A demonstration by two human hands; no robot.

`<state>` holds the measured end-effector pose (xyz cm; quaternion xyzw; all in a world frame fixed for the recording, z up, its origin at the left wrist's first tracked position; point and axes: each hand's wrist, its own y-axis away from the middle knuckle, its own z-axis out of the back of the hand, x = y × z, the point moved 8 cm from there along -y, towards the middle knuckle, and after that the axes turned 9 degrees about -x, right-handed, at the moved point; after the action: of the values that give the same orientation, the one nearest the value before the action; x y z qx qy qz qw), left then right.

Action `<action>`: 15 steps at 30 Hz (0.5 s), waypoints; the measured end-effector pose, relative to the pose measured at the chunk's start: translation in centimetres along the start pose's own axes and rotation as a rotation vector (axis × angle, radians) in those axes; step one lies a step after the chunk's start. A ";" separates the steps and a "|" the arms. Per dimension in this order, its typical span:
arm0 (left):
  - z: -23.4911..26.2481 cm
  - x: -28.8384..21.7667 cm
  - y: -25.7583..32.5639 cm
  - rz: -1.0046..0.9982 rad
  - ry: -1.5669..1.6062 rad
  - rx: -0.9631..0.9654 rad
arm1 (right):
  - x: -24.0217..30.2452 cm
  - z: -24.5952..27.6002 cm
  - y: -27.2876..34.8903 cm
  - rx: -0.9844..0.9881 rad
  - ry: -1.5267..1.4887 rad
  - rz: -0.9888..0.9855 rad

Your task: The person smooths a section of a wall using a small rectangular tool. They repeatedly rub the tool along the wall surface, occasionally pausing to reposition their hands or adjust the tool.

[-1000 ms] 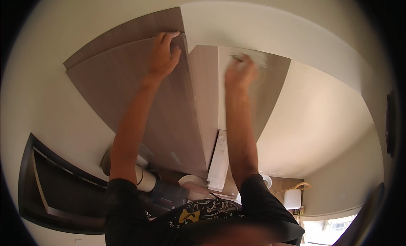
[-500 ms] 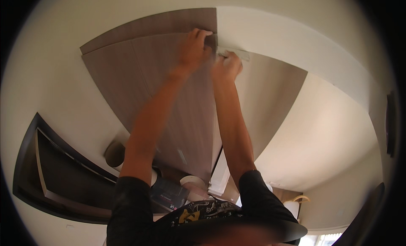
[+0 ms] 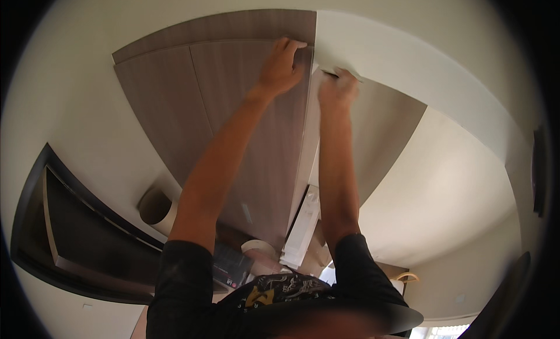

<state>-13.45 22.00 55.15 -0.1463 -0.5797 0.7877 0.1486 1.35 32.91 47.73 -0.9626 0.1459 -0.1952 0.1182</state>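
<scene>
Dark glass-fronted wall oven (image 3: 70, 228) low left; my left hand (image 3: 281, 67) grasping the top edge of the grey-brown wood-grain cabinet door (image 3: 256, 140); my right hand (image 3: 335, 88) clenched just beside it, pinching a slim dark tool (image 3: 330, 73).

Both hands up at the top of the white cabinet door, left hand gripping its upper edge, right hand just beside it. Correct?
Not quite. The head view shows the cabinet door is grey-brown wood grain, not white; only the wall around it is white. The rest holds: the left hand grips its upper edge and the right hand is up just beside it.
</scene>
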 end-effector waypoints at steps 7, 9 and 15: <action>-1.2 -2.3 -0.5 -0.021 0.086 -0.050 | -0.4 2.3 -2.1 -0.193 0.227 0.181; -1.1 -1.2 -0.3 -0.005 0.047 -0.034 | -2.1 1.0 -1.1 -0.063 0.673 0.307; -1.0 1.3 0.1 0.014 -0.011 -0.111 | -1.9 -2.2 2.4 -0.025 -0.067 0.010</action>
<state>-14.21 23.33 54.71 -0.1540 -0.6223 0.7562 0.1313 -1.80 30.88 48.39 -0.9693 0.1490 -0.1604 0.1117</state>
